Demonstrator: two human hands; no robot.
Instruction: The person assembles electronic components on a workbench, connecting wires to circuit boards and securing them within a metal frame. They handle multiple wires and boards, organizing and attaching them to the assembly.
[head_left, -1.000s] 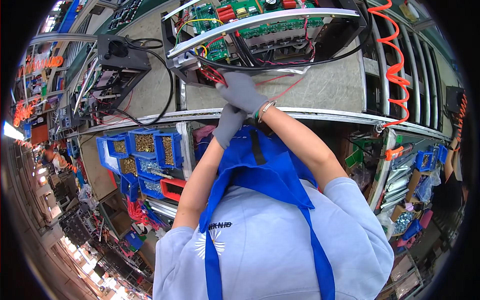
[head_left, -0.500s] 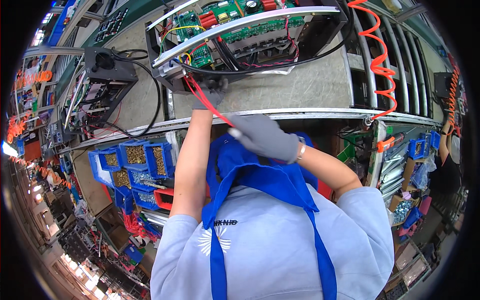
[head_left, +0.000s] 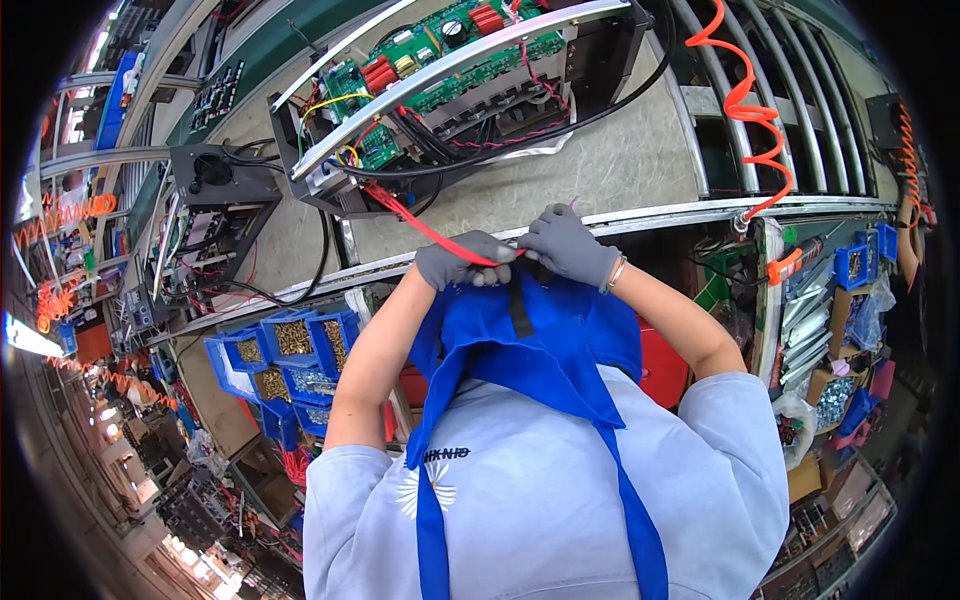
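Note:
In front of the bench edge, my gloved left hand (head_left: pixel 462 262) is closed around a bundle of red wires (head_left: pixel 418 226). The bundle runs taut from the near left corner of an open machine chassis (head_left: pixel 335 158). Just to the right, my gloved right hand (head_left: pixel 568 245) pinches the wires' free end, its fingertips close to the left hand's. Whatever tips the wires have are hidden by the gloves. Inside the chassis are a green circuit board (head_left: pixel 425 92), yellow and black wires, and a metal rail across its near side.
A second open chassis (head_left: pixel 215 165) stands left on the bench (head_left: pixel 630 150), with black cables trailing. Blue bins (head_left: pixel 292 338) of screws hang below the left edge. A coiled orange air hose (head_left: pixel 762 110) hangs over metal rollers at right. A screwdriver with an orange handle (head_left: pixel 788 264) sits lower right.
My left hand has come away from the chassis corner toward me and now holds the red wires. My right hand has moved slightly right and up, along the wires to their end.

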